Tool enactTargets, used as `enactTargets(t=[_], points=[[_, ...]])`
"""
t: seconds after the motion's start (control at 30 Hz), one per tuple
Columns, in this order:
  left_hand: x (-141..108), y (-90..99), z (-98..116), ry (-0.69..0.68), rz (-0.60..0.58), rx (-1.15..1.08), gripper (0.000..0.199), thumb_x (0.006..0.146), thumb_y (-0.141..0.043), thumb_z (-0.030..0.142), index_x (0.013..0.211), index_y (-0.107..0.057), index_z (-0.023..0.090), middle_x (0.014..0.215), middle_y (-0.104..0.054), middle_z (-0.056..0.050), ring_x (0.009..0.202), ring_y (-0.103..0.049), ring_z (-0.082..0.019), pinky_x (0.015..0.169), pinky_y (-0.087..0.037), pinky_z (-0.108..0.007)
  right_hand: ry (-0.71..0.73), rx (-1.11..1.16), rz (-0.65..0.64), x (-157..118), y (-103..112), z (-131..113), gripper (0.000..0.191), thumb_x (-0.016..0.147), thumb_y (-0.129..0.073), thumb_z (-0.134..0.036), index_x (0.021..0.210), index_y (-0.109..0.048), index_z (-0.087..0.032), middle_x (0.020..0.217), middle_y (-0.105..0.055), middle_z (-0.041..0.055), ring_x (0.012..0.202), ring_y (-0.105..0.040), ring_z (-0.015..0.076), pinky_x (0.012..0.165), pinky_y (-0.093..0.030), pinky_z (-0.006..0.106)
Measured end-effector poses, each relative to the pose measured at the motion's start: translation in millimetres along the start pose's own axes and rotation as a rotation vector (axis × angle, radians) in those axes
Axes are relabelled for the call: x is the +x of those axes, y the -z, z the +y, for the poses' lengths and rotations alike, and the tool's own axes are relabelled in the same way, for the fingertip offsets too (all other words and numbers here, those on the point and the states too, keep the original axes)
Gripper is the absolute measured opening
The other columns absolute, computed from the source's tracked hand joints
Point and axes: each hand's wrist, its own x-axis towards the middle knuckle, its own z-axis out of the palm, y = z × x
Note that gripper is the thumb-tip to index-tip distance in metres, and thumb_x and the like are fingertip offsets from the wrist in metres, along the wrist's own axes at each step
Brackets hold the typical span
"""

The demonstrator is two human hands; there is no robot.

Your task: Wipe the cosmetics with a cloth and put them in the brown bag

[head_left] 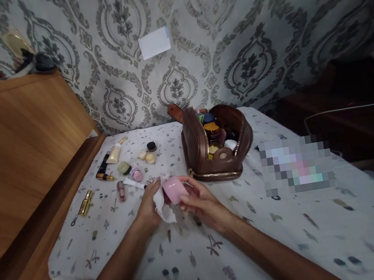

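A glossy pink cosmetic container (175, 190) is held over the front middle of the cloth-covered table, between my two hands. My right hand (202, 201) grips its right side with thumb and fingers. A crumpled white tissue (162, 207) is in my left hand (149, 206), pressed against the container's left side. Just behind my left hand lies a white tube (133, 183), partly hidden by the fingers. Beyond my right hand stands an unzipped brown cosmetic bag (198, 150), packed with jars such as an amber one (212, 130) and a white-lidded one (231, 144).
Left of my hands lie a pink bottle (136, 172), a green jar (124, 168), a lip gloss tube (121, 191), a gold bottle (86, 203), a cream tube (114, 153) and small pots (151, 146). A blurred-out item (295, 163) rests right. A wooden panel (25, 151) borders the left.
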Motion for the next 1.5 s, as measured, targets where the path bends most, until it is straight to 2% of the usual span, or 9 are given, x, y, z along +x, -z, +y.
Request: enactTargets(t=[0.1,0.23,0.37,0.5,0.77,1.0,1.23,1.37,1.5], points=[[-3.2,-2.5,-11.7,0.007,-0.027,0.024,0.041,0.059,-0.081,0.047,0.076,-0.057,0.018,0.055,-0.051,0.007,0.046,-0.045,-0.009,0.047,-0.036,-0.021,-0.044,0.179,0.016,0.7,0.2,-2.2,0.044,0.065,-0.089,-0.036,0.099,-0.065,-0.020,0.077,-0.069,-0.0018,0.062,-0.065,0.0085,0.056,-0.052,0.016],[-14.2,-4.5,-14.7,-0.037,-0.116,0.200,0.044,0.076,-0.068,0.044,0.111,-0.060,0.019,0.053,-0.053,0.008,0.043,-0.044,-0.010,0.045,-0.033,-0.020,-0.092,0.319,0.055,3.6,3.5,-4.7,0.037,0.066,-0.088,-0.041,0.082,-0.065,-0.018,0.065,-0.066,-0.0031,0.057,-0.062,0.0078,0.052,-0.049,0.014],[-20.3,-5.1,-9.1,-0.222,-0.243,0.423,0.053,0.084,-0.064,0.042,0.131,-0.052,0.022,0.087,-0.069,-0.001,0.075,-0.063,-0.015,0.067,-0.048,-0.023,-0.101,0.338,0.087,6.1,5.6,-1.7,0.038,0.066,-0.087,-0.043,0.085,-0.066,-0.018,0.066,-0.064,-0.0041,0.055,-0.057,0.0085,0.051,-0.048,0.018],[-19.4,-2.5,-9.5,-0.376,-0.258,0.592,0.046,0.085,-0.064,0.038,0.127,-0.054,0.022,0.113,-0.068,-0.005,0.106,-0.061,-0.020,0.093,-0.046,-0.028,-0.058,0.206,0.103,6.4,5.7,3.0,0.043,0.063,-0.089,-0.040,0.095,-0.066,-0.021,0.068,-0.062,-0.0050,0.055,-0.055,0.0095,0.051,-0.046,0.019],[-14.8,7.8,-16.0,-0.382,-0.186,0.713,0.038,0.076,-0.070,0.035,0.109,-0.062,0.019,0.099,-0.072,-0.005,0.095,-0.064,-0.024,0.086,-0.049,-0.032,0.095,-0.102,-0.002,-2.8,6.2,-16.6,0.051,0.061,-0.089,-0.041,0.103,-0.067,-0.021,0.090,-0.064,0.0004,0.072,-0.057,0.0105,0.053,-0.041,0.017],[-9.1,8.7,-17.7,-0.347,-0.257,0.746,0.037,0.076,-0.064,0.036,0.109,-0.065,0.019,0.106,-0.073,-0.006,0.093,-0.066,-0.025,0.087,-0.051,-0.033,0.151,-0.432,-0.004,-5.1,16.1,-25.9,0.073,0.056,-0.090,-0.037,0.123,-0.064,-0.029,0.119,-0.058,0.0037,0.102,-0.057,0.0195,0.078,-0.049,0.029],[-4.1,10.4,0.8,-0.400,0.061,0.789,0.045,0.081,-0.057,0.054,0.112,-0.068,0.023,0.124,-0.069,-0.007,0.121,-0.058,-0.033,0.107,-0.043,-0.045,0.230,-0.533,0.043,-5.6,13.0,-12.8,0.062,0.058,-0.086,-0.033,0.114,-0.061,-0.027,0.110,-0.061,0.0019,0.097,-0.058,0.0199,0.077,-0.049,0.030],[-0.1,19.8,-15.9,-0.528,-0.064,0.728,0.050,0.070,-0.069,0.062,0.106,-0.073,0.028,0.118,-0.072,-0.005,0.118,-0.060,-0.034,0.107,-0.045,-0.043,0.292,-0.759,0.043,-6.9,11.3,-5.5,0.067,0.051,-0.089,-0.024,0.112,-0.063,-0.027,0.107,-0.062,0.0016,0.094,-0.059,0.0204,0.079,-0.050,0.031],[7.1,16.2,-27.8,-0.315,-0.077,0.606,0.045,0.079,-0.063,0.063,0.100,-0.072,0.025,0.112,-0.073,-0.006,0.112,-0.063,-0.033,0.102,-0.049,-0.044,0.375,-1.073,-0.021,-5.6,20.4,-1.6,0.064,0.064,-0.085,-0.035,0.122,-0.060,-0.030,0.112,-0.063,0.0037,0.102,-0.061,0.0239,0.090,-0.051,0.036]])
